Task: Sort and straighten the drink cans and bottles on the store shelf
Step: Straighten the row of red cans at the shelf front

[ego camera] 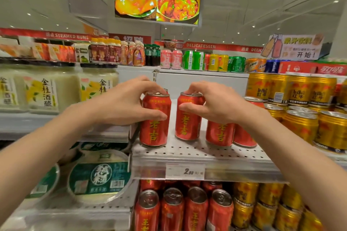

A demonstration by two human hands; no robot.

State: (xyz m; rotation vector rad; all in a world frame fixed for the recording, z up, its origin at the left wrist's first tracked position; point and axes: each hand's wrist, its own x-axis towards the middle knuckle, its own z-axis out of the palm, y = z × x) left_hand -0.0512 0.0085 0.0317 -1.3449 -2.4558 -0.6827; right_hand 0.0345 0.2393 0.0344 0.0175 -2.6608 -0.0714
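Note:
Several red cans with yellow characters stand on a white perforated shelf [197, 154]. My left hand [124, 101] grips the leftmost red can [155, 129] by its top, thumb on the front and fingers over the rim. My right hand [216, 101] holds the second red can [187, 124] the same way. Both cans stand upright, a small gap between them. Two more red cans [220, 134] stand to the right, partly hidden by my right wrist.
Gold cans [300, 124] crowd the shelf's right side. Large pale jars [47, 90] and round tubs [99, 176] fill the left bay. More red cans [172, 208] and gold cans sit on the shelf below. A price tag [185, 171] hangs on the shelf's edge. Mixed bottles and cans line the top.

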